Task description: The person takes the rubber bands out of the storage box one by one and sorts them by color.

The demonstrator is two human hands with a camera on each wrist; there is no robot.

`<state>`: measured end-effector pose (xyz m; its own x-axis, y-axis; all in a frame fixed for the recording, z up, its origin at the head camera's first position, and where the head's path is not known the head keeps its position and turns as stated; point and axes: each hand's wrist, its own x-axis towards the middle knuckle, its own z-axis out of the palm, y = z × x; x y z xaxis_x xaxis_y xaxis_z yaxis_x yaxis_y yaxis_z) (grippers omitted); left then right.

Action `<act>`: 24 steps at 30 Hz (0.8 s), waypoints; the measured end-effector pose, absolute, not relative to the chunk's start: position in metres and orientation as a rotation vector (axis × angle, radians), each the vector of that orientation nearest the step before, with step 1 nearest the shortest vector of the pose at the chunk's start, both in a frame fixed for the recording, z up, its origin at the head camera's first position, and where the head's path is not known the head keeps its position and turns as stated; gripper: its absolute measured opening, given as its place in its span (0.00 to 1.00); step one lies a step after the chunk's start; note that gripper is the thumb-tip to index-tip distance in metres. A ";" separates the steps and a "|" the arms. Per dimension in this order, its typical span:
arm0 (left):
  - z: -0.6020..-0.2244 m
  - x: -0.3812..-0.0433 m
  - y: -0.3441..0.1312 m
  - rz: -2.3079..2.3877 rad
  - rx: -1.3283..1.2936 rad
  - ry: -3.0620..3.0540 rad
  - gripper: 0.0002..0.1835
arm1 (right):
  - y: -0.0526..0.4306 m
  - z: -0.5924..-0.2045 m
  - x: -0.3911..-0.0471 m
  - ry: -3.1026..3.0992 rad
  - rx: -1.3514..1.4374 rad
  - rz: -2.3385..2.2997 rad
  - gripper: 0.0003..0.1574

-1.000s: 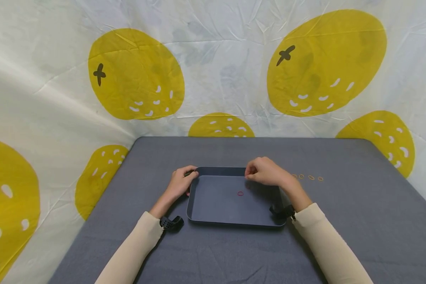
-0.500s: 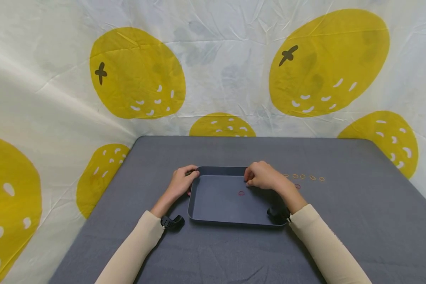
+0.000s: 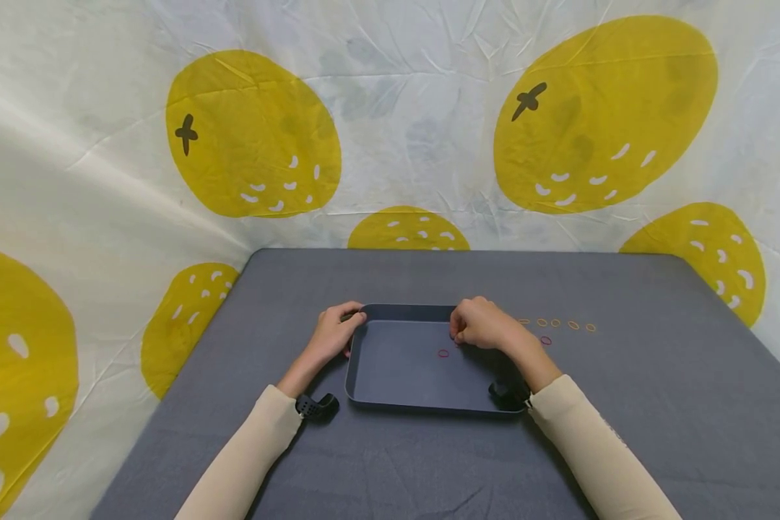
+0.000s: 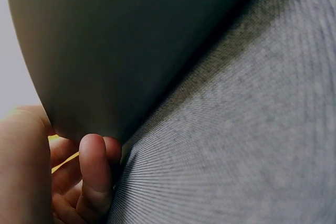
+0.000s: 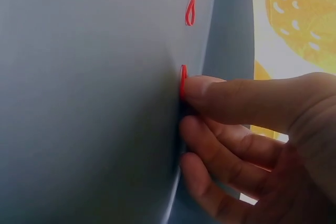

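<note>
A dark grey rectangular tray [image 3: 396, 375] lies on the table. My left hand [image 3: 334, 331] grips its far left corner, thumb at the rim and fingers against the outer wall [image 4: 115, 61]. Inside the tray, one red rubber band [image 3: 443, 354] lies loose on the floor; the right wrist view also shows this red band [image 5: 190, 9]. My right hand [image 3: 484, 323] reaches over the tray's far right part. Its thumb and fingertips pinch a second red rubber band [image 5: 183, 81] at the tray floor. The fingers partly hide that band.
Several yellow-orange rubber bands [image 3: 555, 323] lie in a row on the grey table [image 3: 403, 462], right of the tray. Another red rubber band [image 3: 546, 340] lies just in front of them, near my right wrist. A curtain with yellow fruit prints [image 3: 253, 133] hangs behind.
My right hand has lowered towards the tray floor and shifted slightly, uncovering the red rubber band on the table and one more yellow-orange band. My left hand keeps its hold on the tray.
</note>
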<state>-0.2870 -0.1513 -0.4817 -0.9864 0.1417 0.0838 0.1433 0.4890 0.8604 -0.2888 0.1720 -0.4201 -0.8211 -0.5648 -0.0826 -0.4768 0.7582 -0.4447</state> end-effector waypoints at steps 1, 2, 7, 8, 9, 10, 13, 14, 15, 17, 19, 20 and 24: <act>-0.482 -0.287 -0.151 -1.567 -0.259 -2.709 0.13 | 0.172 -0.420 -0.289 2.743 -0.826 -0.604 0.08; -0.482 -0.287 -0.151 -1.568 -0.259 -2.709 0.13 | 0.173 -0.420 -0.289 2.742 -0.823 -0.599 0.09; -0.482 -0.288 -0.150 -1.563 -0.255 -2.714 0.13 | 0.175 -0.419 -0.289 2.749 -0.807 -0.561 0.11; -0.482 -0.288 -0.150 -1.561 -0.254 -2.715 0.14 | 0.176 -0.419 -0.289 2.750 -0.801 -0.554 0.11; -0.482 -0.289 -0.149 -1.560 -0.255 -2.715 0.14 | 0.176 -0.419 -0.289 2.750 -0.799 -0.546 0.11; -0.482 -0.289 -0.149 -1.560 -0.257 -2.715 0.14 | 0.177 -0.418 -0.289 2.749 -0.796 -0.543 0.11; -0.482 -0.289 -0.150 -1.565 -0.261 -2.708 0.14 | 0.177 -0.419 -0.289 2.749 -0.815 -0.525 0.11; -0.482 -0.288 -0.150 -1.566 -0.262 -2.707 0.14 | 0.177 -0.419 -0.289 2.747 -0.826 -0.520 0.11; -0.482 -0.288 -0.150 -1.567 -0.262 -2.707 0.14 | 0.177 -0.419 -0.290 2.745 -0.836 -0.516 0.11; -0.482 -0.287 -0.150 -1.567 -0.260 -2.706 0.14 | 0.177 -0.419 -0.290 2.741 -0.852 -0.513 0.11; -0.483 -0.287 -0.150 -1.564 -0.257 -2.707 0.13 | 0.178 -0.418 -0.289 2.729 -0.852 -0.521 0.11; -0.483 -0.286 -0.150 -1.563 -0.257 -2.707 0.13 | 0.178 -0.417 -0.289 2.727 -0.854 -0.527 0.10; -0.483 -0.286 -0.151 -1.565 -0.255 -2.705 0.13 | 0.181 -0.408 -0.287 2.720 -0.851 -0.557 0.10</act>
